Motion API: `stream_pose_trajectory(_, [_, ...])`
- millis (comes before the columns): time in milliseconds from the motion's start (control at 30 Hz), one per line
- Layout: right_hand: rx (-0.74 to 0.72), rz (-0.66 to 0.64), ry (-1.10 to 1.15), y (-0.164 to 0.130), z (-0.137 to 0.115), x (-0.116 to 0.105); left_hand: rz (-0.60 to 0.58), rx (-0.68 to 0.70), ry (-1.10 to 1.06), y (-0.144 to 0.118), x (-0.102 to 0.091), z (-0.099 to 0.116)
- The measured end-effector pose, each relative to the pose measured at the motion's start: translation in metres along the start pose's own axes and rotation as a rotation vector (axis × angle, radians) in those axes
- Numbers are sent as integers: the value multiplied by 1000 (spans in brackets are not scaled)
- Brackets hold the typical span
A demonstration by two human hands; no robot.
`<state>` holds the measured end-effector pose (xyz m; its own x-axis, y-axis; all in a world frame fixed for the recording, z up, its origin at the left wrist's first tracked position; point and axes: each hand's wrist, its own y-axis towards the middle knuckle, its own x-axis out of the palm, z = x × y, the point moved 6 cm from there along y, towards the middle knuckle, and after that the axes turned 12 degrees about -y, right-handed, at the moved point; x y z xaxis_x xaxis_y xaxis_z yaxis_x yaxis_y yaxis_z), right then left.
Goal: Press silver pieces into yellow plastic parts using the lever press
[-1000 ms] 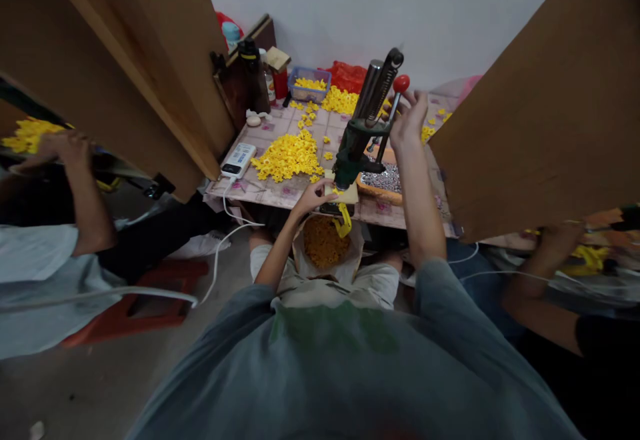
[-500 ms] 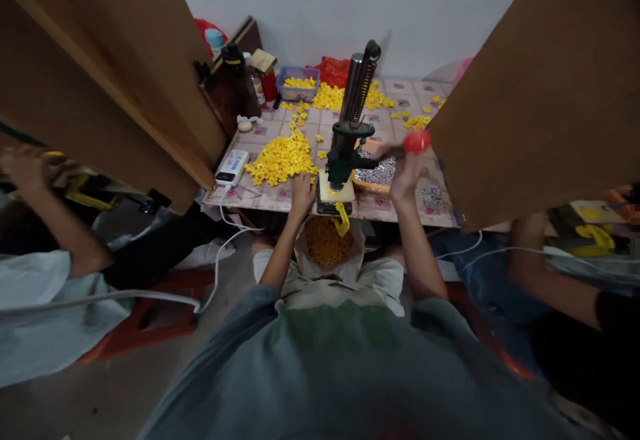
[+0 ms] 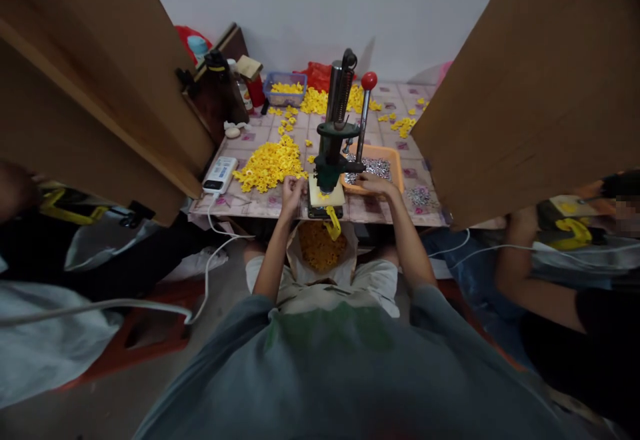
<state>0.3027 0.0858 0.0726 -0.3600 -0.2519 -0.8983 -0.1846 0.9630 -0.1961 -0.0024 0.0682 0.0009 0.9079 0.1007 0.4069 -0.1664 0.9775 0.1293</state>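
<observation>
A green hand press (image 3: 331, 143) stands at the near edge of a tiled table (image 3: 260, 205), its red-knobbed lever (image 3: 369, 81) upright. My left hand (image 3: 291, 191) is curled beside the press base, at the edge of a pile of yellow plastic pieces (image 3: 267, 163). My right hand (image 3: 375, 184) rests on the near rim of an orange tray (image 3: 397, 161) of small metal parts (image 3: 374, 167), fingers pointing toward the press. Whether either hand holds a small piece is too small to tell. A yellow chute (image 3: 331, 221) hangs over a bag of yellow pieces (image 3: 320, 248) on my lap.
Big wooden boards stand left (image 3: 100, 60) and right (image 3: 525, 80) of the table. A white device with a cable (image 3: 219, 175), a dark bottle (image 3: 217, 87) and a blue basket (image 3: 285, 88) sit at the back left. Other people's arms work at the left (image 3: 15, 190) and right (image 3: 520, 260).
My right hand pulled the red-knobbed lever down, let it go, and moved to the orange tray; the lever is back upright. My left hand shifted from the press base toward the yellow pile.
</observation>
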Motion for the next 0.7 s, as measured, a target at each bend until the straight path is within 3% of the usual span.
stream_pose_trajectory(133, [-23, 35, 65, 0, 6, -1, -112, 20, -48, -11, 6, 6])
stream_pose_trajectory(200, [-21, 212, 31, -6, 6, -7, -174, 39, -18, -15, 11, 8])
stream_pose_trajectory(300, [-37, 615, -91, -28, -4, -18, -231, 75, 61, -16, 15, 8])
stream_pose_trajectory(367, [-78, 743, -128, -44, -18, -12, -248, 80, 112, -16, 15, 5])
stream_pose_trajectory(567, [-358, 675, -44, -76, -76, 45, -324, 59, 149, -16, 16, 5])
stream_pose_trajectory(700, [-420, 665, 75, -88, -94, 67, -425, 58, 193, -22, 23, 15])
